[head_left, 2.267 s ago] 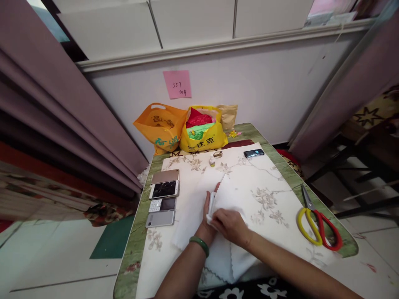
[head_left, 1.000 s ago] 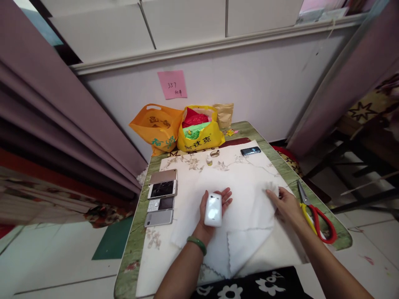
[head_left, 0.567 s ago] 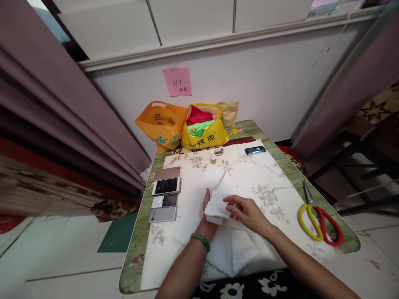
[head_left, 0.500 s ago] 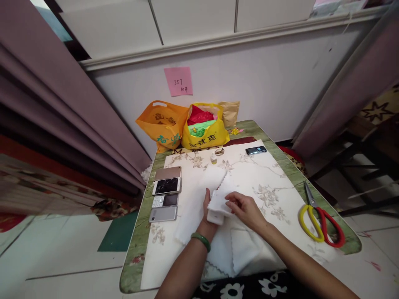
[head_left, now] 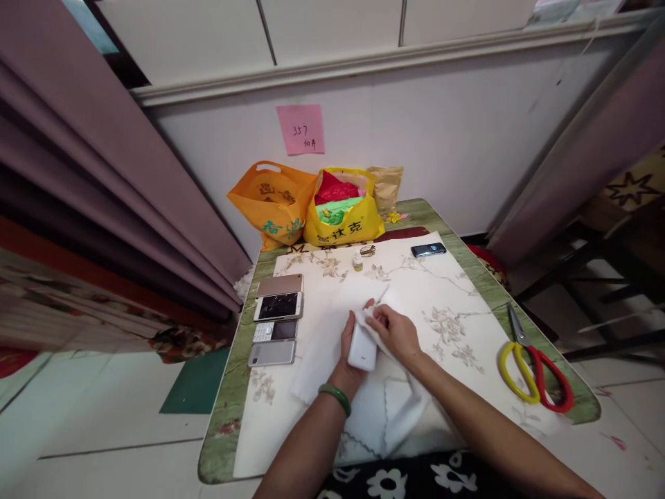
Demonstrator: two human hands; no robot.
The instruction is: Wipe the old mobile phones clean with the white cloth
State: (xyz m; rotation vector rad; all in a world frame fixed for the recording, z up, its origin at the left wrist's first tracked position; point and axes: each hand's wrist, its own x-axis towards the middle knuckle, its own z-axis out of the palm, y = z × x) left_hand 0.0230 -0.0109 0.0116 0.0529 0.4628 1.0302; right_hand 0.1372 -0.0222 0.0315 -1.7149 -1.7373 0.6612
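Observation:
My left hand (head_left: 347,346), with a green bangle on its wrist, holds a small white phone (head_left: 362,348) upright over the middle of the table. My right hand (head_left: 395,333) grips a white cloth (head_left: 405,405) and presses its upper end against the top of the phone. The rest of the cloth trails down toward the table's near edge. Both hands hover over a white floral sheet (head_left: 457,305) that covers the table.
Several phones (head_left: 275,319) lie in a column at the left. Red and yellow scissors (head_left: 530,364) rest at the right edge. At the back stand an orange bag (head_left: 273,204), a yellow bag (head_left: 343,215), a small bottle (head_left: 357,262) and a dark phone (head_left: 429,249).
One second ago the phone lay bare in my left palm with my right hand out at the cloth's right corner. My right hand has since brought the cloth over and onto the phone's top.

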